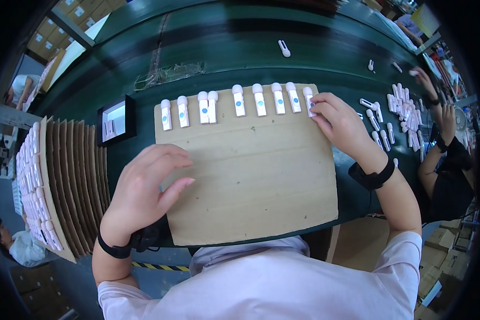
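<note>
A flat brown cardboard sheet (250, 176) lies on the green table in front of me. Along its far edge stretches a row of several small white stick-shaped devices (258, 100), each with a rounded pale pink head and mostly a blue round mark. At the row's right end, my right hand (349, 125) pinches another white stick-shaped device (308, 93), whose lower part is partly covered by the fingers. My left hand (146, 186) is over the sheet's left edge, fingers curved and apart, with nothing in it.
Upright cardboard sheets (80, 181) stand packed together at the left. A black-framed box (117, 120) sits beside the sheet. To the right lies a pile of loose devices (408, 114), near a co-worker's hands (448, 124). Clear tape (170, 73) crosses the table's far side.
</note>
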`<state>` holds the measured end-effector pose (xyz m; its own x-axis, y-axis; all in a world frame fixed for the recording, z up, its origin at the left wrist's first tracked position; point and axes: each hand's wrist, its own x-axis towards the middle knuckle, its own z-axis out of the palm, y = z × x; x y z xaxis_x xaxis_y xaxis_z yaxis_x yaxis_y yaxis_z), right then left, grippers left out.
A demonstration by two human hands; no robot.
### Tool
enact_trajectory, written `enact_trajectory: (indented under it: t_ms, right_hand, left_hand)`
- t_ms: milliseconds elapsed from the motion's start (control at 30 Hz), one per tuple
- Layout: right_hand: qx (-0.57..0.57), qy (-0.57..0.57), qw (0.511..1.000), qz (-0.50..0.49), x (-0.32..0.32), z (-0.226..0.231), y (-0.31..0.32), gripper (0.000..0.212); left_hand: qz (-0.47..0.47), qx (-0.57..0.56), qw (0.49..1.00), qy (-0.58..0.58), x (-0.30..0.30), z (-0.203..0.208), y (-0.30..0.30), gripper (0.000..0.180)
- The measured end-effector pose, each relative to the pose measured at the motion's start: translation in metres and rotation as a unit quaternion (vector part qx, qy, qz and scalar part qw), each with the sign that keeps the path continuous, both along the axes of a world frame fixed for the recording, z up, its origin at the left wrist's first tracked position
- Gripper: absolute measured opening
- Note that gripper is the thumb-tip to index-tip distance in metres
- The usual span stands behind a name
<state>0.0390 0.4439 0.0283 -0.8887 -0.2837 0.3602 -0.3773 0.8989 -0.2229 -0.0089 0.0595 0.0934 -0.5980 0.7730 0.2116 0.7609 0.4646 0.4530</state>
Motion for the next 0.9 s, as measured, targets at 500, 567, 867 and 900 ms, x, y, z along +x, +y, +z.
enact_trajectory:
  t_ms: [500,567,867,900]
  right_hand:
    - [0.015,-0.016,0.999,0.031,-0.019,0.039,-0.007,0.026]
    - [0.009,-0.023,0.998,0.05,-0.029,0.048,-0.02,0.027]
    - [0.033,-0.066,0.984,0.165,-0.083,0.055,-0.113,0.031]
    - [0.034,-0.072,0.981,0.178,-0.087,0.052,-0.12,0.029]
  left_hand:
    - [0.058,0.044,0.997,0.018,-0.065,-0.009,-0.003,0.016]
    - [0.058,0.034,0.997,0.023,-0.075,-0.013,0.002,0.016]
    - [-0.045,-0.026,0.997,0.051,-0.105,-0.03,0.039,0.015]
    - [-0.066,-0.027,0.996,0.06,-0.106,-0.032,0.04,0.015]
